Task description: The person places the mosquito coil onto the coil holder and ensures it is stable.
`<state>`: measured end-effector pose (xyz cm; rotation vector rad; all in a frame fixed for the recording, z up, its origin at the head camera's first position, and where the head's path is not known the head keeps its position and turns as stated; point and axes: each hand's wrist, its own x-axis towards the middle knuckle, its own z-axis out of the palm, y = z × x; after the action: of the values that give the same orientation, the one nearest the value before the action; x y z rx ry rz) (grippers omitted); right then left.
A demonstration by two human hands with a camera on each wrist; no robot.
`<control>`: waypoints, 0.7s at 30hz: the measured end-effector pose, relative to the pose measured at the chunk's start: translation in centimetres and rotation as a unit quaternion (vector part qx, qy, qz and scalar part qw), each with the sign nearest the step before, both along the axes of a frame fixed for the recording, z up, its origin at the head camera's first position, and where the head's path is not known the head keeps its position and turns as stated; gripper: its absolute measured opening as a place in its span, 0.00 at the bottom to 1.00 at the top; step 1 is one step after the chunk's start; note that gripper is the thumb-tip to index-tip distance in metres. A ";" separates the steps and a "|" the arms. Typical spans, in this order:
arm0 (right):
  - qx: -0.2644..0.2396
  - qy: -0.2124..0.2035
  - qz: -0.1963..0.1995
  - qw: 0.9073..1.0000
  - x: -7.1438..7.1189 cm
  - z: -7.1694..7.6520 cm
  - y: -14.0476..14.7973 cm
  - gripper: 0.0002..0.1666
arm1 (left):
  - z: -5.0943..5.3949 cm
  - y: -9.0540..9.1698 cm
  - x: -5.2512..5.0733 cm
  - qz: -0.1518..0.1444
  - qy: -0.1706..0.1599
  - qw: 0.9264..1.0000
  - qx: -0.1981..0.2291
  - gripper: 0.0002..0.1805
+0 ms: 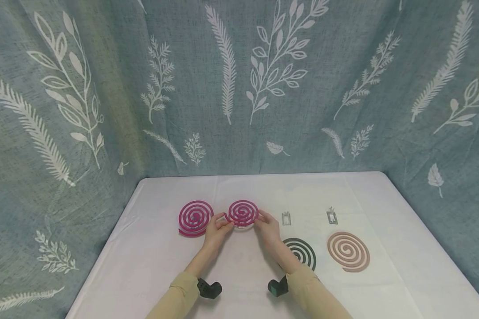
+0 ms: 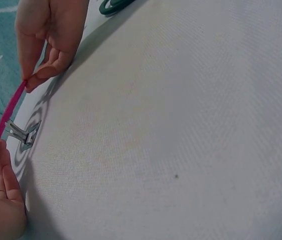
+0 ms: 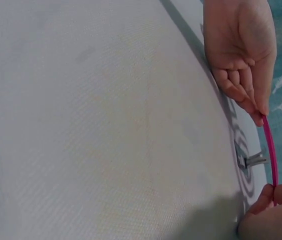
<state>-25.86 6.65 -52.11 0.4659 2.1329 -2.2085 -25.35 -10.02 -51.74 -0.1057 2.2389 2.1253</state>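
A magenta mosquito coil [image 1: 242, 212] is held level above the table by both hands. My left hand [image 1: 215, 234] pinches its left edge and my right hand [image 1: 268, 229] pinches its right edge, each between thumb and fingers. Directly beneath, a small metal coil stand [image 2: 29, 136] rests on the cloth with its prongs bent up. In the right wrist view the coil appears edge-on as a thin magenta strip [image 3: 270, 145], apart from the stand's prongs [image 3: 256, 160]. Left of my left hand lies a second magenta coil [image 1: 196, 217]; whether a stand is under it cannot be told.
A dark green coil [image 1: 312, 254], partly hidden by my right forearm, and a brown coil [image 1: 348, 251] lie on the right. Behind them are two more metal stands, one nearer [image 1: 286, 218] and one farther right [image 1: 332, 216]. A patterned curtain [image 1: 239, 146] borders the white-covered table [image 1: 143, 248].
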 end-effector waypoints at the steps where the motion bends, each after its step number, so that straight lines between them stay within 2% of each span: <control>1: 0.002 0.000 0.000 1.000 0.0 0.0 0.0 0.27 | 0.0 0.0 0.0 0.000 -0.001 1.000 -0.002 0.29; 9: -0.001 0.000 -0.008 1.000 0.0 0.2 -0.3 0.27 | -0.4 0.0 -0.4 0.002 -0.006 1.000 0.003 0.29; 21: -0.004 0.010 -0.019 1.000 -0.1 -0.1 -0.5 0.27 | 0.0 0.0 -0.1 0.006 0.001 1.000 -0.016 0.29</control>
<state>-25.98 6.20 -52.18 0.4921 2.1425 -2.2493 -25.45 -10.01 -51.76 -0.1183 2.2792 2.0976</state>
